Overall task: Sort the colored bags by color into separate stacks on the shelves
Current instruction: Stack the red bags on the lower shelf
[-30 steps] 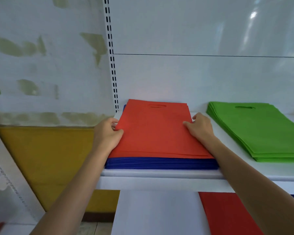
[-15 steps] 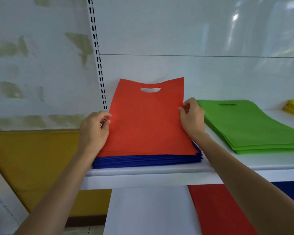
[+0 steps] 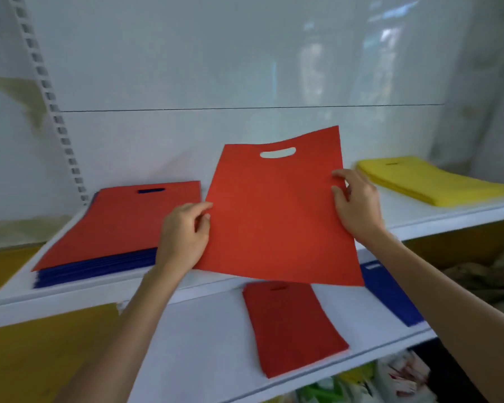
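The red bag (image 3: pixel 277 216), cutout handle at its far end, hangs in the air over the near edge of the upper shelf (image 3: pixel 56 303). The left hand (image 3: pixel 182 237) pinches its left edge between thumb and fingers (image 3: pixel 197 206); the right hand (image 3: pixel 358 205) pinches its right edge likewise. To the left, a second red bag (image 3: pixel 120 225) tops the blue stack (image 3: pixel 99 267). A yellow stack (image 3: pixel 428 181) lies far right. On the lower shelf (image 3: pixel 204 344) lie a darker red bag (image 3: pixel 291 327) and a blue bag (image 3: pixel 390 295).

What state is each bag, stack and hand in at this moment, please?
Held red bag: lifted, tilted, held at both side edges.
Left hand: pinches its left edge.
Right hand: grips its right edge.
Second red bag: flat on the blue stack.
Blue stack: on the upper shelf, untouched.
Yellow stack: flat, upper shelf.
Lower red bags: flat, lower shelf.
Lower blue bag: flat, partly behind the right arm.
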`<state>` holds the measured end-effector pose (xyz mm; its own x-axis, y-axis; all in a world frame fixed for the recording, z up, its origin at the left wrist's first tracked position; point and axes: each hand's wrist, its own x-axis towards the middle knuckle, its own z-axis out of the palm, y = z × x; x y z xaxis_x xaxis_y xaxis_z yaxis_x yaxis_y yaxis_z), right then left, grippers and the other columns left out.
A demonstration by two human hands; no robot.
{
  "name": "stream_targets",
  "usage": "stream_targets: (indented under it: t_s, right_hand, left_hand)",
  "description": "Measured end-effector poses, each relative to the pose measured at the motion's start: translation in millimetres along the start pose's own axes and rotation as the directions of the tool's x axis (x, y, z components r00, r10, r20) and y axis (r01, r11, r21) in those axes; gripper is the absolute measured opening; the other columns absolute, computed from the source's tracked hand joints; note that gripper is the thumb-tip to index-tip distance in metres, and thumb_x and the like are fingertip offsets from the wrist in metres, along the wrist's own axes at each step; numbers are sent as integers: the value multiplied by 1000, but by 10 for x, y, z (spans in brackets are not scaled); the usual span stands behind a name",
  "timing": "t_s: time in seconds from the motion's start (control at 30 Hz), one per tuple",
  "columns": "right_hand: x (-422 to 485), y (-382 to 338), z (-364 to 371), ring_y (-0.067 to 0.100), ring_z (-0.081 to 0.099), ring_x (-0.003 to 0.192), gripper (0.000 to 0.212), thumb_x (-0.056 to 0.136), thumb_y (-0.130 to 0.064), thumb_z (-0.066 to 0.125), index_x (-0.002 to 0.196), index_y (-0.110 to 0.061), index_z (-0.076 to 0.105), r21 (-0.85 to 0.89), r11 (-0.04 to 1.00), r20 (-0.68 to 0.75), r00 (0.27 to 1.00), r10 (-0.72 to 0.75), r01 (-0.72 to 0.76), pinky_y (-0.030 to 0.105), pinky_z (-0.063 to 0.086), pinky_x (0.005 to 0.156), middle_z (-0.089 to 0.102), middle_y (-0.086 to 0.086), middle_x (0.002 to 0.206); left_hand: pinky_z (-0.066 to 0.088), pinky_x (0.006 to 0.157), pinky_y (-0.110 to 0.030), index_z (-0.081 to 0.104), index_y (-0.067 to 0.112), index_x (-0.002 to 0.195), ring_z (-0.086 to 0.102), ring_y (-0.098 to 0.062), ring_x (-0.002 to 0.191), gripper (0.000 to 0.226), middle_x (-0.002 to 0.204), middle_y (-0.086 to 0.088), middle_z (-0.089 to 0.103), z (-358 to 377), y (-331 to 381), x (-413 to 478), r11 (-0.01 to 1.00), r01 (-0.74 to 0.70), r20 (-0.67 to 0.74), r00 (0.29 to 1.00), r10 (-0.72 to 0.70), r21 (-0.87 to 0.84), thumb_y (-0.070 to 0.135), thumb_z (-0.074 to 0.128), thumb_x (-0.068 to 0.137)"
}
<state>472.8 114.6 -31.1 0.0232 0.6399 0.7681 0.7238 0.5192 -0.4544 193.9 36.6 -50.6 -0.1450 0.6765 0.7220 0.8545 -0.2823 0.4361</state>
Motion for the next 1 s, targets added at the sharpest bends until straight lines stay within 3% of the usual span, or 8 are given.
stream_targets:
  t_s: [0.1,0.2,0.37,0.5,0.7,1.0]
  right_hand:
    - [-295,563,-619,17,46,82,27,88,-3,54,115,-3,59,-64,992,-5,994,109,-110,20,32,77,59,13,112]
    - [-710,1137,-1152,27,55,87,25,87,-4,55,111,-3,61,-171,963,-11,978,209,-207,18,31,76,61,13,108]
    - [-1458,1891,-1802,20,51,75,20,81,-3,64,101,-2,64,-327,872,41,917,397,-363,19,30,68,66,15,96]
    - [-1784,2240,-2002,17,52,81,23,85,-8,61,107,-5,65,-379,820,76,869,489,-429,23,35,74,65,10,103]
    - [-2095,2490,-1527,26,57,105,33,86,-6,52,118,-6,62,-396,795,188,807,560,-460,30,40,90,62,8,116]
    - [-2172,2699,359,30,59,102,37,87,1,46,122,-5,59,-305,869,473,729,494,-390,38,47,89,59,13,118]
  left_hand:
    - [42,82,-28,69,8,106,61,-28,92,32,103,-11,68,468,563,-218,994,-19,76,997,27,-104,17,51,81]
    - [45,82,-30,69,9,107,62,-27,89,37,103,-9,68,969,1075,-527,982,-23,167,985,54,-186,21,48,78]
    - [40,82,-25,68,9,108,63,-28,92,28,105,-10,68,1809,1587,-1077,961,66,376,926,41,-268,5,60,82]
    - [34,74,-13,69,10,108,64,-23,90,28,103,-9,69,2298,1707,-1557,943,173,516,856,-3,-282,4,59,82]
    - [39,83,-18,66,12,114,61,-19,100,32,109,-4,66,2618,1294,-2022,941,288,600,790,-127,-179,7,57,84]
    - [37,78,-20,64,12,116,60,-23,95,31,106,-7,64,2824,-39,-2265,893,448,564,729,-387,34,8,57,87]
